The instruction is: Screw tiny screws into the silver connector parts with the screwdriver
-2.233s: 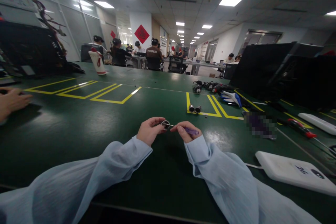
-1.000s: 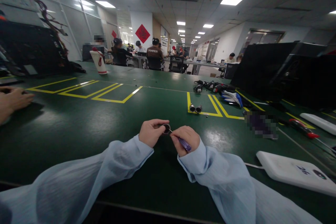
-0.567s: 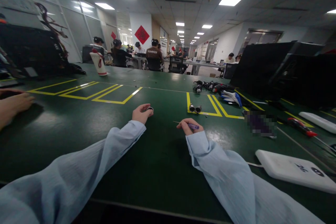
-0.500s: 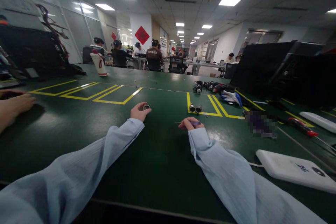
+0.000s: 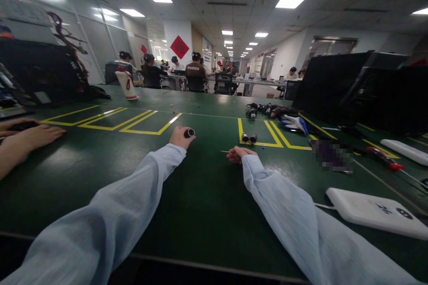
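My left hand (image 5: 179, 138) is closed around a small dark metal cylinder (image 5: 189, 133), its round open end facing me. To the right, my right hand (image 5: 238, 154) grips a small screwdriver (image 5: 224, 151). Its thin shaft points left toward the cylinder, with a space between them, and the fingers hide its handle. Just beyond my right hand, two similar metal cylinders (image 5: 249, 138) lie side by side within a yellow-taped box on the green table (image 5: 200, 205).
At the left edge are another person's hands (image 5: 33, 138). A white cup (image 5: 126, 84) stands farther back. On the right lie a pile of dark parts (image 5: 267, 109), gloves (image 5: 294, 124), a red-and-black screwdriver (image 5: 384, 158) and a white power bank (image 5: 377, 211) with a cable.
My left hand has turned the cylinder so more of its side and open end show. My right hand has rolled over, covering the screwdriver's purple handle. The other person's hands reach farther in.
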Demonstrator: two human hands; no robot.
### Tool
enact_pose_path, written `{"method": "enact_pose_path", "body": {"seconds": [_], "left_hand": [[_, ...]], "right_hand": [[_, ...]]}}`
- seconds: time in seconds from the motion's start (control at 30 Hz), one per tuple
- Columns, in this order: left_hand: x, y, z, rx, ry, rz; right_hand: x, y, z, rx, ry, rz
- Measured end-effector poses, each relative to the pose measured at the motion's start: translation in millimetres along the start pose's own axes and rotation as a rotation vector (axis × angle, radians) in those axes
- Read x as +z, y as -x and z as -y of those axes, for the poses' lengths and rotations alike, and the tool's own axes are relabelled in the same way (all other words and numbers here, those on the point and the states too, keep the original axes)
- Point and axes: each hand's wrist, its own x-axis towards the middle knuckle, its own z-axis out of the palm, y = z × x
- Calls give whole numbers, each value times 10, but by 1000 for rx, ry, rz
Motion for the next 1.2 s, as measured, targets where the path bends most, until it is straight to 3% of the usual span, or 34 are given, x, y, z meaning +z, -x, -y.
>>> {"method": "enact_pose_path", "body": {"seconds": [0.17, 0.37, 0.63, 0.93, 1.2], "left_hand": [[22, 26, -66, 210, -97, 84], [120, 57, -159, 150, 61, 216], [158, 70, -312, 248, 145, 379], [158, 77, -312, 288, 161, 443], [177, 108, -341, 339, 116, 467]], "right_hand": [[-2, -134, -12, 44, -83, 84], [67, -245, -6, 62, -95, 116], [269, -580, -6, 121, -58, 89], [446, -352, -43, -162, 15, 122], [556, -319, -112, -310, 209, 48]]}}
